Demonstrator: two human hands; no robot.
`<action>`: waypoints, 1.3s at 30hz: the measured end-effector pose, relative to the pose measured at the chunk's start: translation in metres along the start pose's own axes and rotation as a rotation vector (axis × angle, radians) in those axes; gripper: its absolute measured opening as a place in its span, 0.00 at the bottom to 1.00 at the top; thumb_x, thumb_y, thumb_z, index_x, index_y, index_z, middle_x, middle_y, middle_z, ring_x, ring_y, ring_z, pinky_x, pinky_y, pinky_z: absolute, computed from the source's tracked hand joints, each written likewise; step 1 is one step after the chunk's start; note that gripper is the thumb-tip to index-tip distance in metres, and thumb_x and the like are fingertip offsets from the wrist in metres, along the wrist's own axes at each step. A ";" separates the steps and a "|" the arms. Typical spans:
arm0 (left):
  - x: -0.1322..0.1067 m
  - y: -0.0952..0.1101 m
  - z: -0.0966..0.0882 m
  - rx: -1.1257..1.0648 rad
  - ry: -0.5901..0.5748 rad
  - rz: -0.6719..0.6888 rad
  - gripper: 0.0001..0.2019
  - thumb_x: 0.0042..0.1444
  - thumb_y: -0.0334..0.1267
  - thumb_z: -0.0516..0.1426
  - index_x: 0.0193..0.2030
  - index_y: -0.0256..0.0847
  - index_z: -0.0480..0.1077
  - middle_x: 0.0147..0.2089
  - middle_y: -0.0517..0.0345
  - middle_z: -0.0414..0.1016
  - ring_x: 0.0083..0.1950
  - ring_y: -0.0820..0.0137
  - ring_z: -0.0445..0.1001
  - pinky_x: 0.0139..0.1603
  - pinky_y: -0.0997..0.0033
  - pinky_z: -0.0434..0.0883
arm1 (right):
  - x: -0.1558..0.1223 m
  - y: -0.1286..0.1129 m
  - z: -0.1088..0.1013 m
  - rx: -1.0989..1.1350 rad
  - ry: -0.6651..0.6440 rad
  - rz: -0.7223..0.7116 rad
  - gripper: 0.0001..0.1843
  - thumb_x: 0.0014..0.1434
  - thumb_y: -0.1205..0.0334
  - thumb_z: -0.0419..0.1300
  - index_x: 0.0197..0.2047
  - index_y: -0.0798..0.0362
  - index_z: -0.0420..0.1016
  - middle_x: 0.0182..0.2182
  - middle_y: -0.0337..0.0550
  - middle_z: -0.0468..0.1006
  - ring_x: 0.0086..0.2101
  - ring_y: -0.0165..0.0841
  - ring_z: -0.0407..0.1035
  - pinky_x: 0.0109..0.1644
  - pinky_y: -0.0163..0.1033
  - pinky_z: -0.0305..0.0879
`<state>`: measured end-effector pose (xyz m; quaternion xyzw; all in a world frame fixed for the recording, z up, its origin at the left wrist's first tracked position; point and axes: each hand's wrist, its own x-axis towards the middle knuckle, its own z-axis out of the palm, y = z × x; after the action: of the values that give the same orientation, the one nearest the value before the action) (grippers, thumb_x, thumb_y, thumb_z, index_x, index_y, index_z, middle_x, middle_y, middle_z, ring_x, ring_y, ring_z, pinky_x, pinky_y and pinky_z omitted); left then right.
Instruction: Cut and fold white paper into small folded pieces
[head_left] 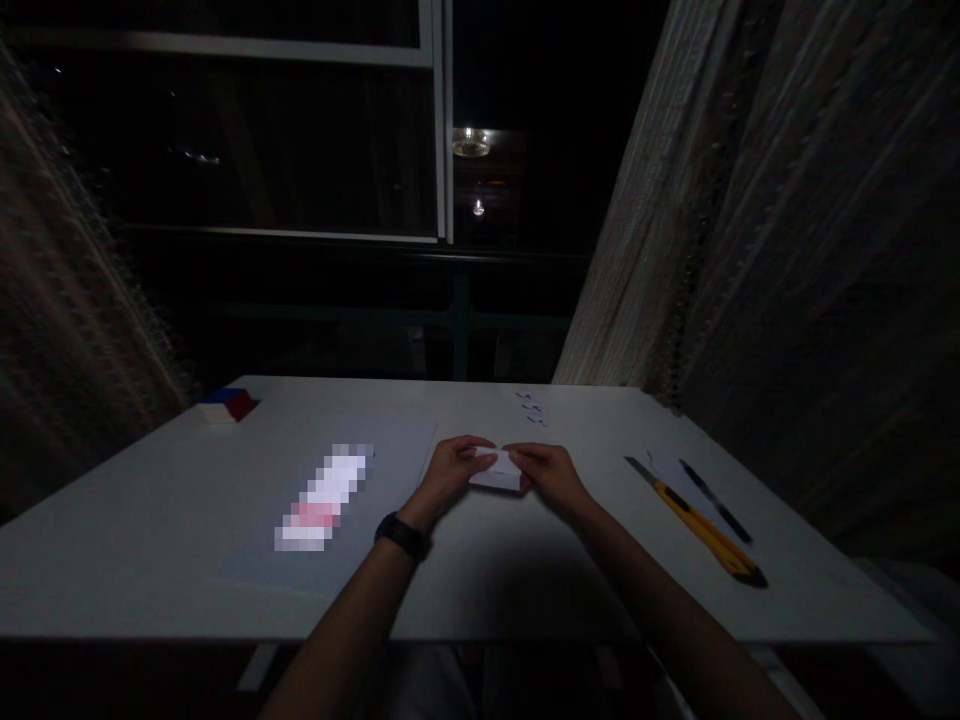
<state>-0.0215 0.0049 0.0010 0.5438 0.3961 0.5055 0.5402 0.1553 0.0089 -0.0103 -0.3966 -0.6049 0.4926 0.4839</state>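
A small folded piece of white paper (pixel 498 470) is held just above the white table (pixel 150 540), near its middle. My left hand (pixel 448 474), with a dark watch on the wrist, pinches the paper's left end. My right hand (pixel 547 474) pinches its right end. The fingers of both hands are closed on the paper, and the thumbs lie on top. The light is dim.
A yellow utility knife (pixel 701 525) and a dark pen (pixel 716 502) lie to the right. A blurred pale sheet (pixel 322 497) lies to the left. A red and blue block (pixel 227 403) sits at the far left corner. Small paper bits (pixel 531 405) lie behind the hands. Curtains hang on both sides.
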 end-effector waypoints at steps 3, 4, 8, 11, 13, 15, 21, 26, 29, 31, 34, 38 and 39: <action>0.000 -0.001 0.000 -0.005 -0.002 -0.005 0.20 0.37 0.41 0.66 0.37 0.32 0.72 0.27 0.53 0.74 0.27 0.71 0.72 0.28 0.74 0.65 | 0.000 -0.001 0.001 -0.043 0.010 -0.030 0.19 0.46 0.51 0.62 0.36 0.56 0.77 0.16 0.38 0.72 0.16 0.28 0.64 0.19 0.34 0.62; 0.000 -0.001 0.000 0.000 0.000 -0.008 0.20 0.37 0.41 0.66 0.37 0.32 0.72 0.27 0.53 0.74 0.27 0.71 0.71 0.27 0.74 0.65 | 0.000 -0.001 0.001 -0.058 0.014 -0.034 0.19 0.46 0.51 0.62 0.36 0.56 0.77 0.16 0.38 0.72 0.16 0.28 0.64 0.19 0.34 0.62; 0.001 -0.001 0.000 0.015 0.021 -0.008 0.19 0.37 0.41 0.66 0.36 0.32 0.72 0.24 0.55 0.73 0.24 0.73 0.70 0.25 0.75 0.63 | -0.002 -0.005 0.003 -0.065 0.021 -0.022 0.19 0.45 0.51 0.62 0.37 0.57 0.76 0.17 0.37 0.71 0.17 0.28 0.64 0.20 0.34 0.61; 0.001 -0.001 0.000 0.011 0.059 0.006 0.19 0.36 0.41 0.66 0.35 0.32 0.72 0.25 0.55 0.74 0.24 0.73 0.70 0.25 0.75 0.64 | -0.002 -0.005 0.004 -0.040 0.017 -0.027 0.20 0.43 0.53 0.64 0.39 0.57 0.74 0.16 0.35 0.69 0.17 0.27 0.64 0.22 0.34 0.62; 0.001 -0.001 0.001 0.014 0.072 0.010 0.18 0.36 0.40 0.66 0.34 0.32 0.72 0.26 0.55 0.74 0.25 0.73 0.70 0.26 0.75 0.65 | -0.002 -0.004 0.003 -0.015 0.008 -0.013 0.22 0.42 0.55 0.65 0.40 0.57 0.74 0.16 0.33 0.68 0.18 0.28 0.64 0.22 0.34 0.62; 0.001 0.000 0.001 0.005 0.065 0.004 0.19 0.35 0.39 0.66 0.35 0.32 0.72 0.25 0.55 0.74 0.25 0.73 0.70 0.26 0.75 0.65 | -0.001 -0.002 0.003 0.014 0.007 0.010 0.22 0.40 0.56 0.66 0.39 0.57 0.74 0.17 0.34 0.68 0.19 0.28 0.65 0.23 0.34 0.62; 0.000 0.000 0.001 -0.037 -0.015 -0.019 0.22 0.33 0.38 0.67 0.38 0.32 0.73 0.30 0.52 0.76 0.29 0.69 0.73 0.30 0.72 0.67 | 0.000 0.003 0.000 0.078 0.011 0.040 0.22 0.38 0.57 0.66 0.39 0.56 0.74 0.18 0.34 0.69 0.21 0.29 0.66 0.25 0.35 0.62; 0.000 -0.001 -0.001 -0.058 0.003 -0.009 0.19 0.32 0.36 0.68 0.35 0.32 0.74 0.30 0.52 0.76 0.30 0.69 0.73 0.32 0.71 0.68 | -0.001 -0.002 -0.004 0.148 -0.019 0.046 0.26 0.35 0.61 0.68 0.42 0.55 0.74 0.19 0.34 0.70 0.21 0.28 0.66 0.25 0.34 0.61; 0.001 -0.001 -0.001 -0.072 0.004 -0.024 0.19 0.33 0.35 0.68 0.36 0.32 0.74 0.30 0.52 0.76 0.29 0.70 0.73 0.32 0.71 0.68 | -0.002 -0.005 -0.005 0.200 -0.033 0.078 0.26 0.35 0.63 0.68 0.41 0.55 0.74 0.22 0.36 0.73 0.22 0.29 0.67 0.26 0.34 0.62; 0.000 -0.001 -0.001 -0.088 0.002 -0.028 0.19 0.33 0.34 0.68 0.36 0.32 0.74 0.31 0.52 0.76 0.29 0.70 0.73 0.32 0.71 0.68 | -0.003 -0.006 -0.006 0.216 -0.036 0.097 0.26 0.36 0.64 0.68 0.42 0.55 0.74 0.22 0.37 0.73 0.23 0.29 0.67 0.26 0.34 0.62; -0.001 0.000 -0.001 -0.109 0.000 -0.037 0.19 0.33 0.34 0.68 0.36 0.32 0.74 0.32 0.51 0.76 0.30 0.70 0.73 0.33 0.71 0.68 | -0.004 -0.007 -0.005 0.233 -0.053 0.121 0.26 0.37 0.64 0.67 0.44 0.55 0.73 0.23 0.37 0.74 0.23 0.29 0.68 0.27 0.35 0.63; -0.002 0.001 -0.001 -0.125 -0.008 -0.053 0.21 0.33 0.33 0.68 0.38 0.32 0.73 0.32 0.51 0.76 0.30 0.70 0.73 0.33 0.71 0.68 | -0.005 -0.009 -0.006 0.264 -0.077 0.145 0.25 0.37 0.65 0.67 0.43 0.55 0.74 0.25 0.39 0.75 0.25 0.31 0.70 0.29 0.36 0.66; -0.002 0.001 -0.001 -0.128 -0.020 -0.056 0.22 0.33 0.33 0.68 0.39 0.32 0.73 0.31 0.51 0.76 0.29 0.70 0.73 0.33 0.71 0.68 | -0.005 -0.009 -0.007 0.274 -0.080 0.153 0.25 0.36 0.65 0.67 0.42 0.55 0.74 0.25 0.39 0.75 0.25 0.31 0.70 0.29 0.36 0.66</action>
<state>-0.0229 0.0034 0.0020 0.5019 0.3725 0.5089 0.5919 0.1629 0.0035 -0.0018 -0.3521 -0.5189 0.6213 0.4699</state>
